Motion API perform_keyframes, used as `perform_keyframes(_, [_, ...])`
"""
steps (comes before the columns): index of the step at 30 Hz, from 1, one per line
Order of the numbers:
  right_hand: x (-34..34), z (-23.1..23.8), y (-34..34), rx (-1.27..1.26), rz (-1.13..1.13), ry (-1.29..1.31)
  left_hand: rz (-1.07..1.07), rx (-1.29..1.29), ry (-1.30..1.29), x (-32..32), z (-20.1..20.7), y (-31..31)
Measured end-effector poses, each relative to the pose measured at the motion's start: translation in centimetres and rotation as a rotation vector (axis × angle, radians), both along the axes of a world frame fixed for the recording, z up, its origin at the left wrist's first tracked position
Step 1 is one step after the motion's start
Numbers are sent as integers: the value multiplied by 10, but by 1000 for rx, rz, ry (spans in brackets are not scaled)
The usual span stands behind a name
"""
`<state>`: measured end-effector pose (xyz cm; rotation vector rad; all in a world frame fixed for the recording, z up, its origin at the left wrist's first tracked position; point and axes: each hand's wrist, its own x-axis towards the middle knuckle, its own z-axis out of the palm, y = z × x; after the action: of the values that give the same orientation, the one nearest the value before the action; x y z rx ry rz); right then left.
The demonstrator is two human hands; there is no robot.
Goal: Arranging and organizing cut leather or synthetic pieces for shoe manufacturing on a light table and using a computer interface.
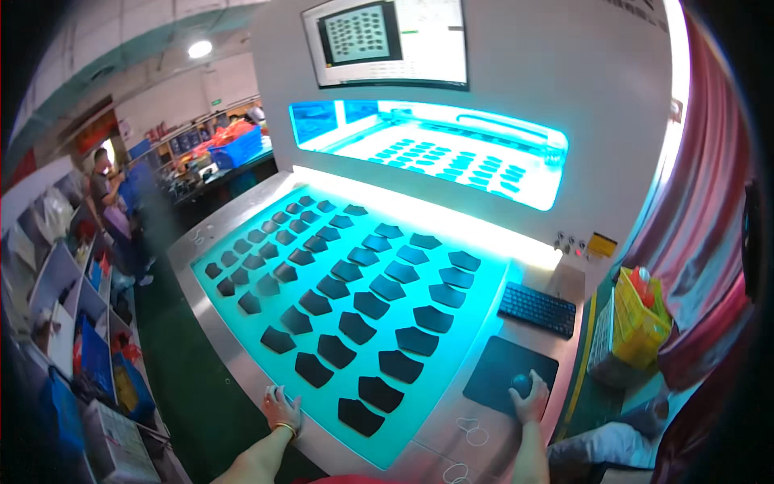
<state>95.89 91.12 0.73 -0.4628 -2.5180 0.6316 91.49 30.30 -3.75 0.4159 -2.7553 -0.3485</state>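
My right hand (pixel 530 400) is closed over a dark computer mouse (pixel 521 383) on a black mouse pad (pixel 490 373). My left hand (pixel 282 410) rests on the pale front edge of the machine table, fingers spread and holding nothing, with a yellow band at the wrist. Between and beyond my hands, many flat dark five-sided pieces (pixel 380 393) lie in slanting rows on a glowing turquoise work surface (pixel 419 448). The piece nearest my left hand is a dark pentagon (pixel 313 369), apart from my fingers.
A black keyboard (pixel 538 309) lies behind the mouse pad. Behind the table, a lit window (pixel 451 169) shows more pieces inside the machine, under a screen (pixel 435 48). Thin white loops (pixel 476 436) lie front right. Yellow crate (pixel 637 323) right; shelves (pixel 89 298) and another person (pixel 113 194) left.
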Motion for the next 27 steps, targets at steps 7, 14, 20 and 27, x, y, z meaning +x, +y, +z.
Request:
perform_keyframes(7, [-14,-9,8,-3,-60,82,15,33,-33,-2,16,14])
perform_keyframes(14, [-18,-8,11,-17,-107,99,12,31,-43,-7,15,18])
perform_keyframes(20, [-16,-8,10,-26,-99,94,18,21,-52,-5,19,18])
perform_keyframes(27, [-15,-13,11,-20,-84,88,14,37,-87,-4,24,19])
